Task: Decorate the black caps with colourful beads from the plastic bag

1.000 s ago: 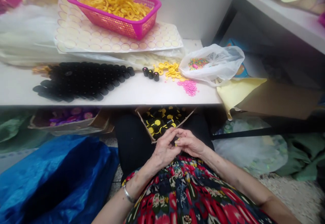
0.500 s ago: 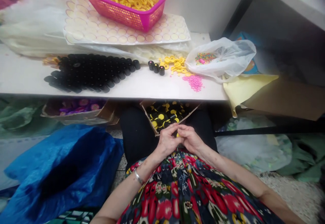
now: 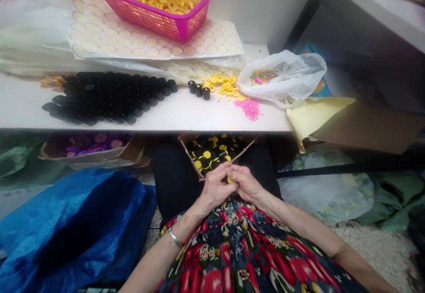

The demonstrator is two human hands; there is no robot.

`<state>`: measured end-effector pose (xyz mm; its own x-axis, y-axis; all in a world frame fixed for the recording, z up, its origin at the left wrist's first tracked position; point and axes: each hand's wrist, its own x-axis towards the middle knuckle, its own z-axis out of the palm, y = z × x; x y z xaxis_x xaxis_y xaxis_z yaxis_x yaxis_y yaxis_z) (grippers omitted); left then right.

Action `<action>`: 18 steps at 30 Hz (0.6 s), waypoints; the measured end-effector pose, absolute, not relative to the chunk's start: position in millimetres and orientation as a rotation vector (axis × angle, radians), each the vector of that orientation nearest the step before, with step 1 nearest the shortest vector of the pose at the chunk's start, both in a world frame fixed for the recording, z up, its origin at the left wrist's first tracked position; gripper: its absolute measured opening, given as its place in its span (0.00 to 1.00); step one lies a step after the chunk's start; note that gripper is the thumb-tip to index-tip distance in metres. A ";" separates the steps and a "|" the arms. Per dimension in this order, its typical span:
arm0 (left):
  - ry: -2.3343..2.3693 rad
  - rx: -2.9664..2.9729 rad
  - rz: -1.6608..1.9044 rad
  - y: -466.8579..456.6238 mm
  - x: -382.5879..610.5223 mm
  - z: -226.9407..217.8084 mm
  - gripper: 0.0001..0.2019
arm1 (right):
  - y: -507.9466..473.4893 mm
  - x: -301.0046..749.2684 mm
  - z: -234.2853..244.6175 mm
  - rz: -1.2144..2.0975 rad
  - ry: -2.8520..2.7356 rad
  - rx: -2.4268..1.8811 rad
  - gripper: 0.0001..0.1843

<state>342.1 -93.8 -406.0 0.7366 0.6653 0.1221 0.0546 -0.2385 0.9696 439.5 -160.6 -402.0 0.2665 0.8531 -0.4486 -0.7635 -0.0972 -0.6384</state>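
Note:
My left hand [image 3: 215, 187] and my right hand [image 3: 246, 183] meet over my lap, fingers pinched together around a small yellow piece [image 3: 230, 180] between them. Just beyond the fingertips a cardboard box [image 3: 199, 169] rests on my knees, filled with black caps with yellow inserts [image 3: 212, 151]. A bracelet [image 3: 173, 237] circles my left wrist.
On the white table [image 3: 172, 118] lie rows of black caps [image 3: 109, 96], three separate caps [image 3: 198, 90], loose yellow rings [image 3: 224, 85], pink beads [image 3: 248, 108] and a plastic bag [image 3: 285, 78]. A pink basket [image 3: 186, 21] of yellow rings stands behind. A blue bag [image 3: 73, 222] lies left.
The hands stay pinched together over the lap. The view has shifted slightly; nothing was picked up or put down.

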 end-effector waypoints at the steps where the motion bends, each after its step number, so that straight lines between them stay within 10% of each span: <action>1: 0.574 1.742 0.638 -93.3 342.9 -407.1 0.12 | -160.2 439.0 -402.5 1.345 -0.108 -0.961 0.17; 18: 0.582 1.741 0.652 -91.8 344.6 -403.4 0.10 | -156.7 439.2 -401.1 1.395 -0.100 -0.957 0.17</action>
<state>344.6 -91.8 -403.4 0.7247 0.6764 0.1313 0.0547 -0.2464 0.9676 439.2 -156.7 -401.1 0.2348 0.8544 -0.4635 -0.7793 -0.1196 -0.6151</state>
